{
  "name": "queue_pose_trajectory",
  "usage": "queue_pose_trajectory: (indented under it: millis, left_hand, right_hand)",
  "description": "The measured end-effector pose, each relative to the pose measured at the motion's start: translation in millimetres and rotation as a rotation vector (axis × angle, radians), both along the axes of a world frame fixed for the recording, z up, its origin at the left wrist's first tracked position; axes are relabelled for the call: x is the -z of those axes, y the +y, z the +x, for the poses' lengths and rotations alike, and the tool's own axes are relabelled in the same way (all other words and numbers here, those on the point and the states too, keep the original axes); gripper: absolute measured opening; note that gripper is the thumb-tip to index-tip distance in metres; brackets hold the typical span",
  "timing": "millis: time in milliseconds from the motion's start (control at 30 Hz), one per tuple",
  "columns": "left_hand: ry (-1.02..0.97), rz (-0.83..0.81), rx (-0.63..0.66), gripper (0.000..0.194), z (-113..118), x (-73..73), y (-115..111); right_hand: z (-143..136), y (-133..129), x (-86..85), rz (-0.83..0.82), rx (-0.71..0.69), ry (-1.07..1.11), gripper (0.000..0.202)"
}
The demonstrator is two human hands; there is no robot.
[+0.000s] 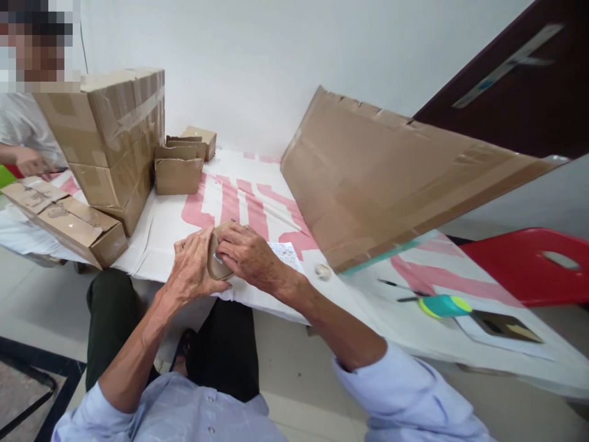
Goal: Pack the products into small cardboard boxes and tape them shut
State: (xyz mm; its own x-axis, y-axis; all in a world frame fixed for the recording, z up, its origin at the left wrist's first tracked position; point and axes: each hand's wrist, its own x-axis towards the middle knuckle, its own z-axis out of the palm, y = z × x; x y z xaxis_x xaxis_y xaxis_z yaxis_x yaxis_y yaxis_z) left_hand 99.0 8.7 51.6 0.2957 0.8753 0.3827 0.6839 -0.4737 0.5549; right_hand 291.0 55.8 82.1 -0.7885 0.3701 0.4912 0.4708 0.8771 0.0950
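At the near edge of the table, my left hand (192,264) is wrapped round a small brown box with rounded corners (213,265). Its thumb lies along the near side. My right hand (248,252) is over the box, fingers bent and pressed together at its inner face. A small whitish bit shows beneath those fingertips; what they pinch is hidden. Just beyond my right wrist lies a white sheet with rows of small printed labels (281,249). A small pale roll (323,271), perhaps tape, sits right of the sheet.
A tall taped carton stack (122,129) and a long flat carton (64,218) stand left, beside another person's hand (32,161). Small open cartons (178,175) are behind. A big cardboard panel (391,184) leans right, near a teal-yellow object (444,306), a dark phone (506,325) and a red chair (534,264).
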Motion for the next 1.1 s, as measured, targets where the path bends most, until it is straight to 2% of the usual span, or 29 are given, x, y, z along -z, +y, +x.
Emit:
queue_pose_trajectory:
  millis: [433,633,800,967,1100]
  left_hand:
    - [-0.001,0.004,0.019,0.116,2.8,-1.7,0.5]
    - [0.000,0.002,0.019,0.117,0.8,-2.5,0.3]
    - [0.005,-0.019,0.017,0.115,-0.5,-4.7,-1.0]
    - [-0.001,-0.019,0.013,0.112,-0.4,-4.7,-2.0]
    - [-0.002,-0.015,0.014,0.114,-0.9,-4.1,-1.9]
  right_hand:
    - [-0.2,2.1,-0.4,-0.013,0.014,-0.142,0.030]
    - [3.0,1.4,0.8,-0.040,0.013,-0.140,0.032]
    - [4.7,2.0,2.8,-0.068,-0.016,-0.111,0.026]
    - [4.5,1.6,-4.8,-0.127,-0.066,-0.029,0.024]
    - [4.4,3.3,-12.2,-0.128,-0.113,-0.046,0.025]
